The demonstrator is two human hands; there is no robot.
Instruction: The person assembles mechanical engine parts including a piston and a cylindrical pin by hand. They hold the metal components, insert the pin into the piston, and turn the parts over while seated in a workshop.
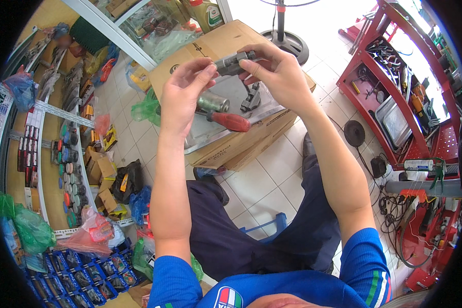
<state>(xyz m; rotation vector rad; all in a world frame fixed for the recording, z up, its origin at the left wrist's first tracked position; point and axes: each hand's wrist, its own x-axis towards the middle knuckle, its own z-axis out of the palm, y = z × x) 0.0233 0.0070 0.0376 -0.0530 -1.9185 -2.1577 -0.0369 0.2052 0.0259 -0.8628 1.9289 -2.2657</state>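
Above a metal tray (pixel 266 109), I hold a grey cylindrical metal part (pixel 230 63) crosswise. My right hand (pixel 273 69) is closed round its right end, thumb on the near side. At the other end, the fingers of my left hand (pixel 189 84) pinch together against the part; any small piece between them is hidden. Below, a red screwdriver handle (pixel 232 122) lies near the tray's front edge. Beside it are a shiny metal cylinder (pixel 213 101) and a dark grey metal fitting (pixel 250 98).
The tray rests on a cardboard box (pixel 241 146) between my knees. Shelves of packaged parts (pixel 69 169) line the left side. A red tool cart (pixel 354 84) with tools stands at right, near tangled cables (pixel 391 215). A glass cabinet (pixel 159 31) is behind the box.
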